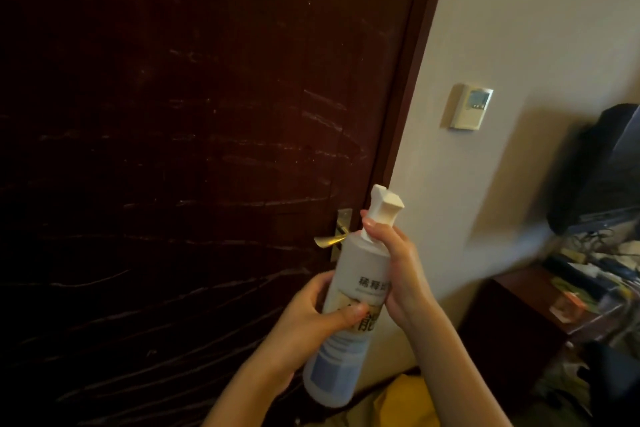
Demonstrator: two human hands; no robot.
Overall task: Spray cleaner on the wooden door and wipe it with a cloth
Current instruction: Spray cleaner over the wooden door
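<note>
Spray bottle [360,260]: a white, translucent plastic cylinder, tilted slightly with its base toward me, held in both hands in front of the latch edge of the wooden door [173,115].

Left hand [311,316]: my fingers curl round the middle of the bottle body, and my thumb lies across the front of the label [367,302].

Right hand [398,267]: it wraps the bottle's shoulder and neck from the right side. One fingertip rests at the stem of the white pump head [386,205], which points up and away from me.

Label text: a small line of dark print begins "稀释"; my right hand covers the rest. Below it, one large character, "能", is legible beside my left thumb. A pale blue panel sits lower on the bottle; its print is too blurred to read.

Door: dark reddish brown, crossed by many pale, roughly horizontal streaks. A brass lever handle [329,240] on a brass plate sits just behind the bottle's upper part.

Surroundings: a cream wall [519,28] carries a small white wall panel [472,106] with a pale screen; no text is legible. A dark wooden table [512,305] at right holds blurred clutter. Yellow material [408,395] lies below the bottle; I cannot tell what it is.
</note>
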